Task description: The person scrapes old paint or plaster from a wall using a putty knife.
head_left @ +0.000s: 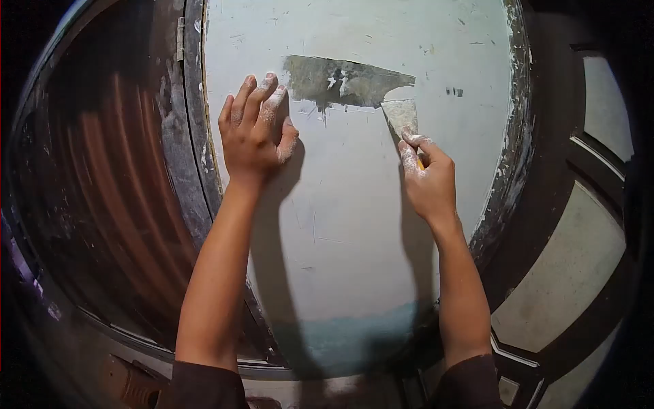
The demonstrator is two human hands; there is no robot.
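Note:
A pale, scratched wall (354,225) stands in front of me, with a dark grey bare patch (313,80) near its top where the coating is gone. My right hand (430,172) grips a putty knife (400,117) by its handle, a bit of yellow showing between the fingers. The whitened blade meets the wall at the patch's lower right edge. My left hand (255,133) rests against the wall left of the patch, fingers spread and holding nothing. White powder coats the fingers of both hands.
To the left is a dark frame with a hinge (180,39) and a brown curtain (122,157) beside it. A dark door with pale panels (565,266) is on the right. A brown object (129,382) lies at the lower left.

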